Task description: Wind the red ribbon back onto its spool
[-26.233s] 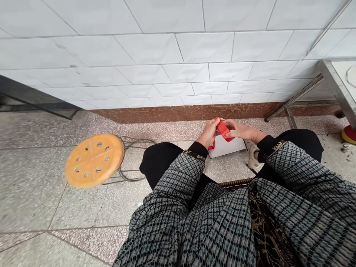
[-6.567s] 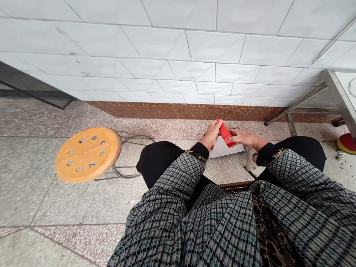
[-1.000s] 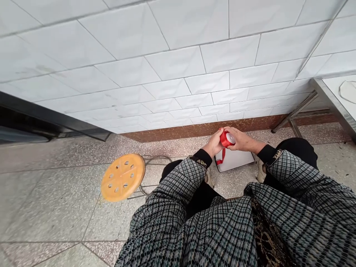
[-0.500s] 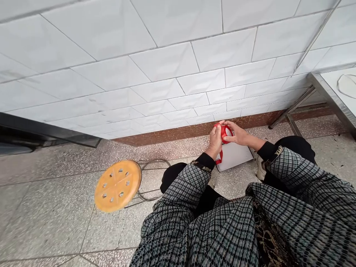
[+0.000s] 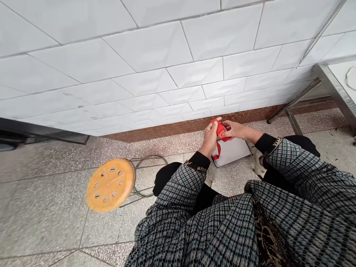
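My left hand (image 5: 210, 135) is closed around the left side of a roll of red ribbon (image 5: 221, 130), thumb on top. From the other side my right hand (image 5: 233, 129) grips the roll between thumb and fingers. A loose red tail (image 5: 217, 151) hangs from it below my left hand. Under both hands a flat white board (image 5: 233, 151) with a dark edge lies on the floor between my feet. The tail overlaps the board's left side; whether it touches the board I cannot tell.
An orange round stool (image 5: 111, 185) with metal legs lies tipped on its side on the speckled floor (image 5: 50, 211) at left. White wall tiles (image 5: 191, 76) rise in front. A metal-framed table (image 5: 332, 89) stands at right, and a dark object (image 5: 41, 131) juts in at far left.
The ribbon roll has turned in my hands, so its round open side no longer faces up at me. My view has shifted slightly; stool and board look otherwise the same.
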The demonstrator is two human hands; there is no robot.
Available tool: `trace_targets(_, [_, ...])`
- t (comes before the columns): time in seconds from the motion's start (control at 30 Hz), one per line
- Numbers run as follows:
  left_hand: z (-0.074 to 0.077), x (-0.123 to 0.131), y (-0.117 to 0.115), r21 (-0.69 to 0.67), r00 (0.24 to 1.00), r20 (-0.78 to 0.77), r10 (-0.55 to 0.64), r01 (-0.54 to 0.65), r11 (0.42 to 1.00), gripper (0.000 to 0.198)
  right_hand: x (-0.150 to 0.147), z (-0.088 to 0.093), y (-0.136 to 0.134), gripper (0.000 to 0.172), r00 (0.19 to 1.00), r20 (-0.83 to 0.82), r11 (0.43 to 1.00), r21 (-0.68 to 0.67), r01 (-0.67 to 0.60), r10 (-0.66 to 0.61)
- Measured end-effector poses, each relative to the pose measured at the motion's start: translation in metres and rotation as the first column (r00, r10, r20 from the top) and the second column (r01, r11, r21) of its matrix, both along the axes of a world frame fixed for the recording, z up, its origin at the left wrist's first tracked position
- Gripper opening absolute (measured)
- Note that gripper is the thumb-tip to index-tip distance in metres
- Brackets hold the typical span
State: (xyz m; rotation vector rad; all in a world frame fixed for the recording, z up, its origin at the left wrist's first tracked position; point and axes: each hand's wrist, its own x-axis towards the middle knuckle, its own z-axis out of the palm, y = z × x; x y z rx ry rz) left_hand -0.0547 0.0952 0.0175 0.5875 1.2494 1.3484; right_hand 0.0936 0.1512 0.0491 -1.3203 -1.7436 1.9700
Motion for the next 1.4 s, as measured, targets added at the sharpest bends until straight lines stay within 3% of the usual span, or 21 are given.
trace_targets(0.2, [0.000,-0.004,0.000,-0.049,0.992,0.118,-0.035,0.041,0.998,0.024,0.014,-0.004,-0.003,0.059,0.997,-0.040,0.998,-0.001,-0.069,0.069])
trace_targets(0.5, [-0.002,-0.002,-0.001,-0.059,0.964,0.263,-0.024,0.041,0.997,0.012,0.020,-0.008,-0.002,0.077,0.981,0.048,0.939,0.287,-0.192,0.185])
trace_targets(0.67, [-0.005,0.001,-0.001,-0.052,0.961,0.275,-0.022,0.038,0.998,0.016,0.018,-0.007,-0.003,0.083,0.982,0.074,0.933,0.306,-0.188,0.174])
trace_targets(0.83, [-0.013,0.005,0.002,0.046,0.981,0.189,0.039,-0.048,0.998,0.024,0.011,-0.023,-0.008,0.088,0.991,0.096,0.924,0.361,-0.125,0.097])
trace_targets(1.0, [-0.020,0.003,0.002,0.141,1.000,-0.007,0.020,-0.019,0.990,0.032,0.009,-0.032,-0.010,0.086,1.000,-0.005,0.973,0.230,-0.002,0.004])
trace_targets(1.2, [-0.025,0.006,0.002,0.180,0.992,-0.092,0.081,-0.064,0.982,0.032,0.011,-0.013,-0.015,0.080,0.990,-0.140,0.993,-0.115,0.001,-0.017])
trace_targets(1.4, [-0.025,0.008,0.001,0.129,0.992,-0.058,0.108,-0.100,0.987,0.029,0.005,-0.018,-0.017,0.067,0.997,-0.054,0.997,-0.044,0.056,-0.059])
